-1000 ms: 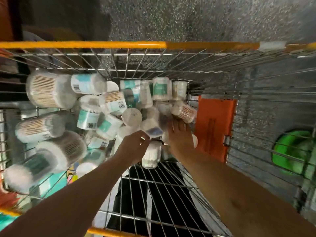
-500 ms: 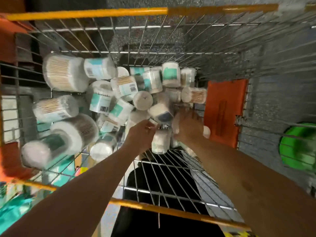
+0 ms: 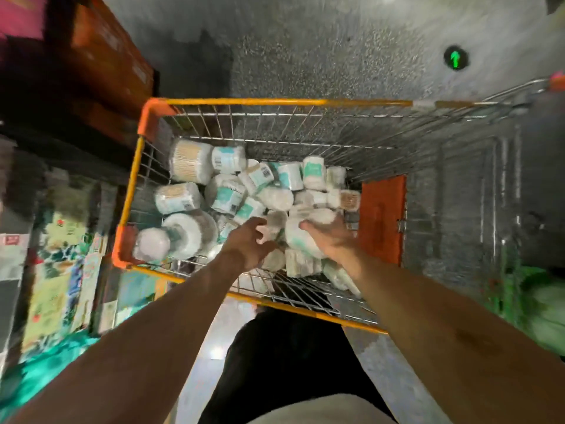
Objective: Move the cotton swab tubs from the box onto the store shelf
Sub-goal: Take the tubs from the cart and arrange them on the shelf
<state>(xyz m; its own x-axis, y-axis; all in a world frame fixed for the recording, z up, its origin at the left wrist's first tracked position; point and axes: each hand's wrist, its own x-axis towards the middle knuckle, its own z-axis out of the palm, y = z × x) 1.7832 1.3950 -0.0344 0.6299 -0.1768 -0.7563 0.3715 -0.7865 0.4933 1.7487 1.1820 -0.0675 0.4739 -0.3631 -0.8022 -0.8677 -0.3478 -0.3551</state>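
Mostly white, round tubs (image 3: 227,197) bear teal labels.

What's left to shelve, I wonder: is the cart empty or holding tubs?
Holding many: tubs lie piled across the far half of the cart, some stacked on others.

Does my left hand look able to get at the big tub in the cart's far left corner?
Probably yes: the big tub lies uncovered, the cart is open-topped; the left hand, nearby, may be gripping a smaller tub.

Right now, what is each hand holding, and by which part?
The right hand grips a teal-labelled tub round its side. Whether the left hand holds anything is too blurred to tell.
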